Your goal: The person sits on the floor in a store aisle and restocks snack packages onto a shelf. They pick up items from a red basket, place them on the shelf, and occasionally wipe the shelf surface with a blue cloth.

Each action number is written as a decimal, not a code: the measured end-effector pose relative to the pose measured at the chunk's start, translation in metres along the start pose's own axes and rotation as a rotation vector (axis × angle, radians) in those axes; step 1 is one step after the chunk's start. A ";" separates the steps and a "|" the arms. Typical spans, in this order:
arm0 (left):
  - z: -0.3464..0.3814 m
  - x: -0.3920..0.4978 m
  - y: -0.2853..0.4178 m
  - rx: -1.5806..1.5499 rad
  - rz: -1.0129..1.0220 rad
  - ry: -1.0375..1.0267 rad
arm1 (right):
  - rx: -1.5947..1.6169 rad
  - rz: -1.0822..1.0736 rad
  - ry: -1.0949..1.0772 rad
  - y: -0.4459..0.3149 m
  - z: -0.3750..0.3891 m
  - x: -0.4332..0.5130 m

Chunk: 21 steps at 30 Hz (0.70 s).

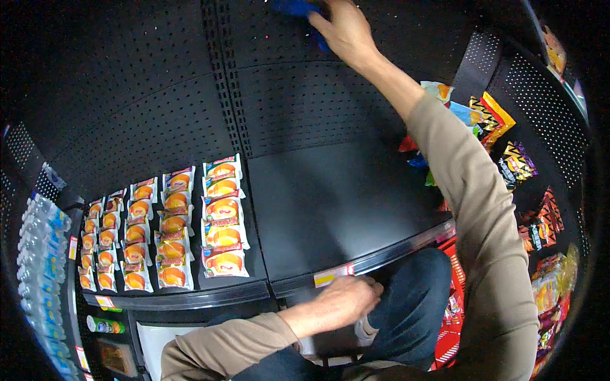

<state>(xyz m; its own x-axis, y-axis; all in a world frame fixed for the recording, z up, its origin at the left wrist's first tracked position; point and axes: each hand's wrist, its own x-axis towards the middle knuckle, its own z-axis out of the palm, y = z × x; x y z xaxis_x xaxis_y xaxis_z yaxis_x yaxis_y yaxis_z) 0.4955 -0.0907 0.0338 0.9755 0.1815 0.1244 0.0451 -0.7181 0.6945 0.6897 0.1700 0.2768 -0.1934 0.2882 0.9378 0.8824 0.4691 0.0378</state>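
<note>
At the top of the view my right hand [350, 38] holds a blue cloth [295, 6] up at the black perforated back panel [305, 100]. Part of the cloth hangs below the fingers, and both are slightly blurred. Lower down, my left hand [340, 302] is just in front of the shelf's front edge, above my knee, its fingers curled in with nothing visible in them. A price tag [325, 280] on the edge strip is right behind it. Between the two hands stretches the black shelf board [310, 205].
Rows of packaged buns [223, 219] fill the shelf's left part. Water bottles [43, 266] stand at far left. Snack bags [517, 164] lie at right, partly behind my right arm. A red basket [448, 343] sits beside my knee. A green can [106, 325] lies on the lower shelf.
</note>
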 end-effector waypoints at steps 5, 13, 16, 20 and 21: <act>-0.003 -0.004 0.014 0.127 0.117 -0.125 | -0.177 -0.106 -0.009 -0.039 0.083 -0.020; -0.025 -0.012 0.026 -0.264 -0.075 -0.171 | -0.051 -0.192 -0.395 -0.067 0.150 -0.191; -0.033 -0.011 0.025 -0.179 -0.079 -0.258 | -0.123 -0.172 -0.602 -0.063 0.149 -0.230; -0.032 -0.011 0.026 -0.185 -0.058 -0.194 | -0.179 -0.162 -0.714 -0.042 0.127 -0.229; -0.030 -0.011 0.027 -0.195 -0.066 -0.179 | -0.172 -0.158 -0.683 -0.034 0.116 -0.219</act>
<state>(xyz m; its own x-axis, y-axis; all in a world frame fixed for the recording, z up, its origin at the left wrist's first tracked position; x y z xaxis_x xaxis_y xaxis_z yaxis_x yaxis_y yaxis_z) 0.4794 -0.0919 0.0718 0.9952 0.0890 -0.0409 0.0841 -0.5625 0.8225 0.6519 0.1878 0.0302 -0.4995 0.7121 0.4934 0.8660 0.4262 0.2615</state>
